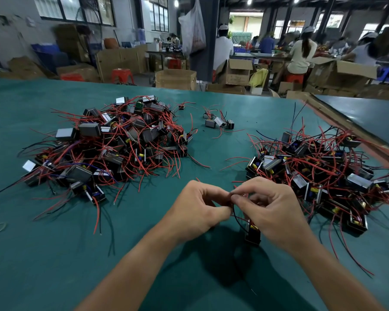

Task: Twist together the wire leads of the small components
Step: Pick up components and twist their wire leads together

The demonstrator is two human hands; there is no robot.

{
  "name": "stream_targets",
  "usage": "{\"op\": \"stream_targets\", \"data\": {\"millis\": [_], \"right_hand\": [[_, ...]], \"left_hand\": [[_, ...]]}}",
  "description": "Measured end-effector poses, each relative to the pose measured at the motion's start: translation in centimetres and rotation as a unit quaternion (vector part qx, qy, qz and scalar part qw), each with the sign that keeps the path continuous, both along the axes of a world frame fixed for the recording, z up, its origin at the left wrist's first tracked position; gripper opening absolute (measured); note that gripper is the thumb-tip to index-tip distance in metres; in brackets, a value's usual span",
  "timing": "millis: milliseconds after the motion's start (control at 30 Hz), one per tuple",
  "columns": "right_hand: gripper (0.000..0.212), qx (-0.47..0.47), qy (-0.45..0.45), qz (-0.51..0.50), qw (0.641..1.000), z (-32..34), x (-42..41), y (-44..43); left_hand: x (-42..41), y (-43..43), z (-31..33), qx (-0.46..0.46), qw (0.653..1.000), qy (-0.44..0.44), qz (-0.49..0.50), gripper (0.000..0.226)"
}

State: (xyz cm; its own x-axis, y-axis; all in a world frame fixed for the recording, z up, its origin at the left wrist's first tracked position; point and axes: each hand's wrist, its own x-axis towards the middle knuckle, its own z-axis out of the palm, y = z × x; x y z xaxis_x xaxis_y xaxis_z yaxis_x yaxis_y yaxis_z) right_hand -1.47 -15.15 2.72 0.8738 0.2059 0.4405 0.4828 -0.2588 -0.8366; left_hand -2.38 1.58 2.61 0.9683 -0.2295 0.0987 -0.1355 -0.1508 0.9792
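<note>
Both hands work near the desk's front edge, left hand [195,209] and right hand [270,207] pinching the wire leads [235,212] fingertip to fingertip, seemingly to twist them, while the small component [253,234] dangles just below.

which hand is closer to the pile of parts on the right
Right. The right hand is just beside the pile; the left hand lies farther left.
</note>
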Motion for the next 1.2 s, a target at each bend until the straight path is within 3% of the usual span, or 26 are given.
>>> {"op": "stream_targets", "data": {"millis": [233, 567, 1200], "right_hand": [[0.020, -0.054, 0.003, 0.001, 0.999, 0.0, 0.3, -0.6], [0.017, -0.117, -0.009, -0.023, 0.993, -0.2, 0.6, -1.4], [0.023, -0.002, 0.010, -0.009, 1.000, 0.0, 0.5, -0.9]], "left_hand": [[0.2, 0.0, -0.4, 0.021, 0.999, -0.023, 0.007, 0.006], [0.4, 0.3, -0.1, -0.004, 1.000, -0.001, 0.028, 0.020], [0.4, 0.1, 0.0, -0.025, 0.998, 0.044, 0.041, 0.005]]}}
